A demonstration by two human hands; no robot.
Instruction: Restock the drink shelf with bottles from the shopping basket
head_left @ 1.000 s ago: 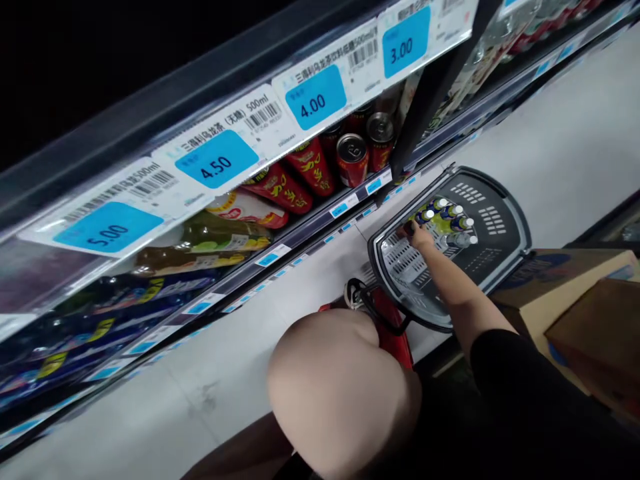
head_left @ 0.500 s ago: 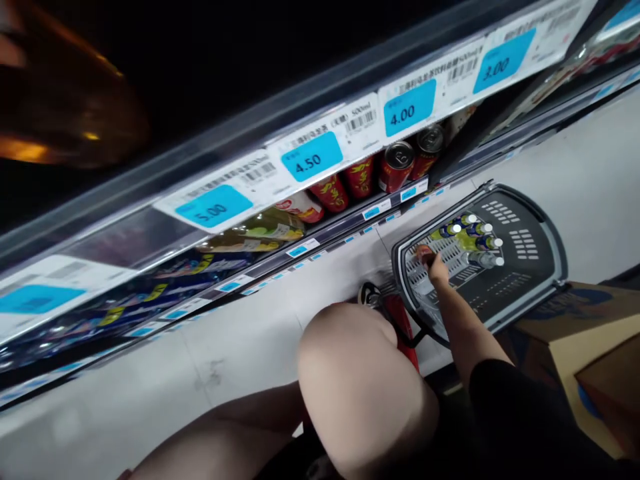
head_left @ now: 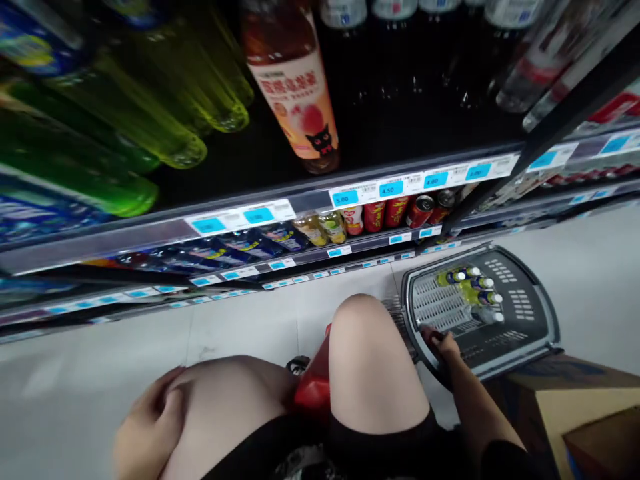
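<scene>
My left hand [head_left: 150, 420] rests on my bent left knee, its fingers curled over it and thumb apart, with no object seen in it. At the near end of a grey-black shopping basket [head_left: 540, 313], my right hand [head_left: 447, 345] is closed around what looks like its dark handle, though blur hides the exact grip. Inside the basket, several yellow-green bottles [head_left: 470, 291] with white caps stand at the far side, beside a clear bottle [head_left: 487, 315]. A peach-labelled drink bottle [head_left: 295, 100] stands on the shelf ahead, apart from both hands.
Green bottles [head_left: 75, 160] and yellow-green bottles [head_left: 170, 100] fill the shelf's left. Red cans [head_left: 420, 210] and dark blue packs [head_left: 250, 243] occupy the lower shelf. A cardboard box [head_left: 585, 393] stands right of the basket. Something red [head_left: 315, 380] lies between my legs.
My view has pulled back and levelled, so more of the shelves shows. My left hand has come into view on my knee. My right hand sits lower against the basket's near end.
</scene>
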